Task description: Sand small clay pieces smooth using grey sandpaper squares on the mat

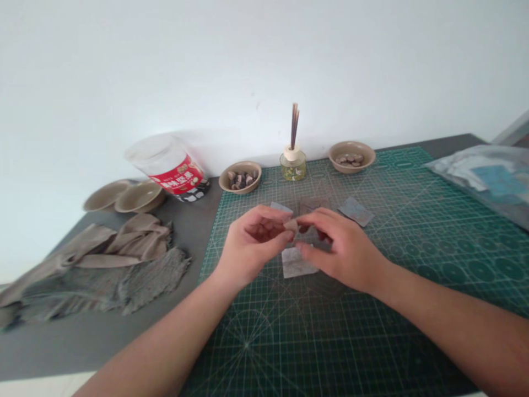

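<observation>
My left hand [256, 237] pinches a small light-brown piece [291, 225] between thumb and fingers above the green cutting mat [264, 331]. What kind of piece it is cannot be made out. At its right edge is my right hand [343, 242], index fingertip touching or very near it. The right thumb is held apart, over a grey sheet [295, 264] that looks like paper or cloth. Another grey square [356, 211] lies beyond the right hand, and a bluish-grey one [281, 208] shows partly behind the left fingers.
Along the wall stand a bowl of dark and brown pieces [240, 177], a reed diffuser [293, 165] and a bowl of round brown pieces [351, 157]. To the left are a red-labelled tub [171, 171], two bowls [138, 197] and crumpled cloths [136, 264]. A plastic bag [491, 176] lies right.
</observation>
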Tool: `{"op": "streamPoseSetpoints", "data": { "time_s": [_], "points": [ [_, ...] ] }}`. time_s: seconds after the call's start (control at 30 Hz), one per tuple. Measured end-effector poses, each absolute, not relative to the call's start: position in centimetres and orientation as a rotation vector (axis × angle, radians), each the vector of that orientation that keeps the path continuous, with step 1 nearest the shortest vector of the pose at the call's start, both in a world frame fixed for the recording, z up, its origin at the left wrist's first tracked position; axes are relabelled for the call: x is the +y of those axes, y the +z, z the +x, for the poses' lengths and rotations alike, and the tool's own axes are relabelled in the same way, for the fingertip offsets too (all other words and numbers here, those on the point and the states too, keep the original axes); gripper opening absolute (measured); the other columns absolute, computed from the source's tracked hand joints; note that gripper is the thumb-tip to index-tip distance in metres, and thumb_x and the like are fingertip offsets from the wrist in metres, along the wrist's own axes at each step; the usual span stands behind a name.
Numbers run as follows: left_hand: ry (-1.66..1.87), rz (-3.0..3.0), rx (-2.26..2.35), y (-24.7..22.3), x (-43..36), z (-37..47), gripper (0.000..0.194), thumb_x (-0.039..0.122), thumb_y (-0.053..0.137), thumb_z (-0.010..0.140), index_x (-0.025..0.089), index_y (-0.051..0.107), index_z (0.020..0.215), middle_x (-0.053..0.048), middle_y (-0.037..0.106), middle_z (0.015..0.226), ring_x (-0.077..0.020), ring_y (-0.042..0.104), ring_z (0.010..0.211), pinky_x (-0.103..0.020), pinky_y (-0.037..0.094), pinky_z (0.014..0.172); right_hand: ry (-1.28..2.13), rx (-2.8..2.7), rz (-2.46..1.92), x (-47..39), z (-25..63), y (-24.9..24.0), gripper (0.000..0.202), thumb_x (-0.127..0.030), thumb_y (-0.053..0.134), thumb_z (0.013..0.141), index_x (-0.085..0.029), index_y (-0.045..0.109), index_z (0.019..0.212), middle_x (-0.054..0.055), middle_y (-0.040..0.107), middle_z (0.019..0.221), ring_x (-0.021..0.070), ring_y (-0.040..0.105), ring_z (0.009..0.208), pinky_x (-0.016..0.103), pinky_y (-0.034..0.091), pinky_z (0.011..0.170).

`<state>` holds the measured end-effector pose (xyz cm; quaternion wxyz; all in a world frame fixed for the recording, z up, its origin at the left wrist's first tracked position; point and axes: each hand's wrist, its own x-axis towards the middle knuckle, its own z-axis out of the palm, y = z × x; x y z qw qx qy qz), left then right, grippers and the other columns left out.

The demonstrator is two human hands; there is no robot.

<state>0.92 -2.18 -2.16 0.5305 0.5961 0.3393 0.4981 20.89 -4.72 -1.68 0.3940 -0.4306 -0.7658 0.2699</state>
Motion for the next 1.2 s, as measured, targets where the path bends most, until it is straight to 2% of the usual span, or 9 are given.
{"op": "streamPoseSetpoints", "data": {
  "time_s": [0.07, 0.13, 0.2, 0.27, 0.4, 0.67, 0.97, 1.2],
  "points": [
    [1.123, 1.424, 0.805, -2.07, -2.15, 0.87, 0.023, 0.017, 0.084, 0.074, 0.019, 0.071, 0.093, -0.005, 0.076, 0.087, -0.0167, 0.073, 0.077, -0.029, 0.062, 0.071, 0.933, -1.791, -1.045, -4.7, 20.91, -1.46, 0.027, -0.031, 0.065, 0.092, -0.024, 0.066, 0.119, 0.004, 0.073, 0.101, 0.0198, 0.068, 0.088, 0.033, 0.057, 0.078],
    [1.077, 1.413, 0.795, -1.95, -2.12, 0.86, 0.021, 0.018, 0.084, 0.074, 0.018, 0.07, 0.09, -0.005, 0.075, 0.085, -0.0165, 0.072, 0.075, -0.029, 0.062, 0.069, 1.131, -1.666, -0.996, -4.62, 20.87, -1.38, 0.026, -0.033, 0.064, 0.094, -0.024, 0.067, 0.118, 0.003, 0.074, 0.102, 0.0196, 0.07, 0.091, 0.031, 0.058, 0.079],
    [1.068, 1.416, 0.786, -1.81, -2.09, 0.87, 0.02, 0.018, 0.083, 0.075, 0.018, 0.07, 0.09, -0.004, 0.075, 0.084, -0.0157, 0.072, 0.073, -0.028, 0.061, 0.069, 1.24, -1.585, -0.962, -4.5, 20.83, -1.37, 0.021, -0.031, 0.065, 0.093, -0.022, 0.069, 0.112, 0.004, 0.075, 0.103, 0.0195, 0.071, 0.095, 0.03, 0.058, 0.081],
    [1.059, 1.446, 0.788, -1.67, -2.09, 0.88, 0.019, 0.019, 0.083, 0.075, 0.017, 0.071, 0.09, -0.005, 0.074, 0.085, -0.0158, 0.072, 0.074, -0.028, 0.061, 0.07, 1.299, -1.538, -0.961, -4.4, 20.82, -1.34, 0.017, -0.028, 0.066, 0.091, -0.02, 0.07, 0.106, 0.003, 0.076, 0.099, 0.0185, 0.072, 0.09, 0.029, 0.058, 0.078],
    [1.025, 1.576, 0.82, -1.53, -2.09, 0.85, 0.017, 0.021, 0.082, 0.077, 0.017, 0.072, 0.09, -0.007, 0.074, 0.087, -0.0175, 0.071, 0.079, -0.03, 0.06, 0.072, 1.349, -1.479, -1.01, -4.29, 20.8, -1.34, 0.014, -0.025, 0.069, 0.087, -0.018, 0.071, 0.099, 0.003, 0.075, 0.09, 0.0173, 0.07, 0.081, 0.028, 0.057, 0.071],
    [0.984, 1.76, 0.819, -1.72, -1.91, 0.72, 0.012, 0.022, 0.079, 0.081, 0.017, 0.071, 0.089, -0.006, 0.072, 0.087, -0.0169, 0.068, 0.08, -0.029, 0.056, 0.072, 1.39, -1.445, -1.038, -4.22, 20.71, -1.9, 0.018, -0.017, 0.067, 0.083, -0.018, 0.071, 0.1, 0.002, 0.074, 0.09, 0.0158, 0.067, 0.078, 0.026, 0.053, 0.069],
    [0.929, 1.816, 0.862, -1.78, -1.88, 0.46, 0.015, 0.026, 0.079, 0.081, 0.016, 0.07, 0.088, -0.005, 0.073, 0.086, -0.0164, 0.069, 0.078, -0.029, 0.056, 0.07, 1.429, -1.455, -1.071, -4.2, 20.87, -1.84, 0.018, -0.021, 0.069, 0.083, -0.019, 0.074, 0.101, 0.001, 0.076, 0.089, 0.0159, 0.067, 0.077, 0.026, 0.051, 0.067],
    [0.904, 1.83, 0.902, -1.59, -1.95, 0.48, 0.017, 0.028, 0.079, 0.081, 0.015, 0.07, 0.087, -0.006, 0.073, 0.084, -0.0157, 0.068, 0.076, -0.028, 0.055, 0.068, 1.429, -1.463, -1.08, -4.06, 21.08, -1.69, 0.018, -0.018, 0.067, 0.083, -0.019, 0.076, 0.098, -0.001, 0.074, 0.082, 0.0102, 0.059, 0.064, 0.022, 0.045, 0.059]
  ]
}}
